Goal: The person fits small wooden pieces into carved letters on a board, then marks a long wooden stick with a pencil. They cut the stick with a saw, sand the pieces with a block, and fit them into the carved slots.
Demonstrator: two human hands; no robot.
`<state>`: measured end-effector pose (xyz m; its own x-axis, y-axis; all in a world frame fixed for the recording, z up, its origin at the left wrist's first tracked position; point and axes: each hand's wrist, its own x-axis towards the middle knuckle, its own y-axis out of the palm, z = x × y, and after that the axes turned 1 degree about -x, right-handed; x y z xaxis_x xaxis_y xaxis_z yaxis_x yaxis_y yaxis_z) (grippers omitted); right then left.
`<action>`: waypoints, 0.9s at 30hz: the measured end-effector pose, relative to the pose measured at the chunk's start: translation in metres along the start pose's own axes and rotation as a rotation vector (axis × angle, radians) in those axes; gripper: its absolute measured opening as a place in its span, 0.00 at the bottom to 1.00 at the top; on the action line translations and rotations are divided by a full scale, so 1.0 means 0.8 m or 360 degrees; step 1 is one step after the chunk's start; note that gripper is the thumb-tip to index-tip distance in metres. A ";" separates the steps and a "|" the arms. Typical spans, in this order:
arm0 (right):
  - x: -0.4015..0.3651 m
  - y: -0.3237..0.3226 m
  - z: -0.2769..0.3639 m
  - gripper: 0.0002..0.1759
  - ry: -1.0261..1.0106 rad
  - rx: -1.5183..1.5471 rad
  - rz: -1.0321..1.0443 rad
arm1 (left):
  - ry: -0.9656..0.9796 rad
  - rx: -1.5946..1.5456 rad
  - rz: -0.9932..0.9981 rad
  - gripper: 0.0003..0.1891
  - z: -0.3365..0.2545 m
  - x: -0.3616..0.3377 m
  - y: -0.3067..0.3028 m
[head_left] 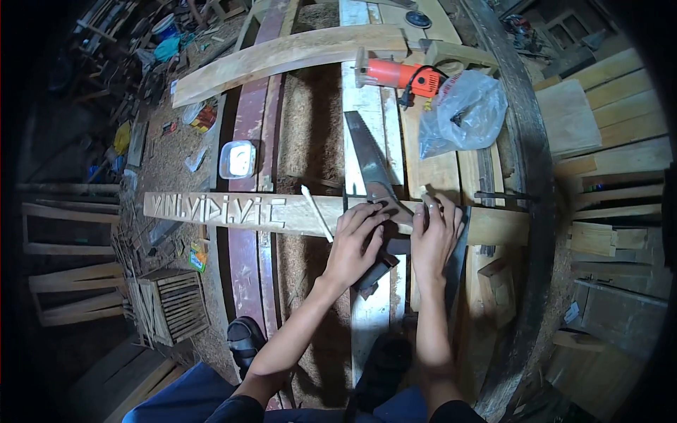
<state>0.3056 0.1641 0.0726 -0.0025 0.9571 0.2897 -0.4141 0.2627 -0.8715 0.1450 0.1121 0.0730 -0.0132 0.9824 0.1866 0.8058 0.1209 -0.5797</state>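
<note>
Head camera looks straight down at a long wooden plank (296, 215) lying crosswise over a slatted workbench (367, 106) strewn with sawdust. Carved letters (218, 209) run along the plank's left part. A handsaw (367, 151) lies across the plank, its blade pointing away from the person and its handle at the plank's near edge. The left hand (356, 243) rests over that handle with its fingers bent and slightly spread; whether it clasps the handle cannot be told. The right hand (434, 236), just beside it, lies flat on the plank with its fingers stretched out together and pinching nothing. A dark metal strip (457, 261) runs from under the right hand toward the person. Farther off on the bench sit an orange power tool (398, 74) and, touching it, a clear plastic bag (465, 113).
</note>
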 end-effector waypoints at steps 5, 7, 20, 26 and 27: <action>-0.017 -0.001 0.026 0.07 -0.0138 0.0198 -0.0018 | -0.0022 -0.0021 -0.0075 0.16 0.009 -0.025 -0.020; -0.027 -0.002 0.045 0.09 -0.0215 0.0310 0.0000 | -0.0031 -0.0002 -0.0062 0.16 0.011 -0.043 -0.026; -0.076 0.001 0.115 0.05 -0.0480 0.0394 0.0219 | 0.0019 0.0180 -0.0180 0.16 0.049 -0.120 -0.099; -0.098 0.011 0.139 0.05 -0.0598 0.0498 0.0290 | -0.0042 0.0165 -0.0208 0.14 0.052 -0.146 -0.103; -0.098 0.011 0.142 0.05 -0.0618 0.0500 0.0228 | -0.0051 0.0142 -0.0216 0.14 0.052 -0.147 -0.104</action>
<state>0.1987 0.0773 0.0875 -0.3921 0.8492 0.3537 -0.6380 0.0260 -0.7696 0.0552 -0.0078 0.0662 -0.1384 0.9600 0.2436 0.7394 0.2638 -0.6194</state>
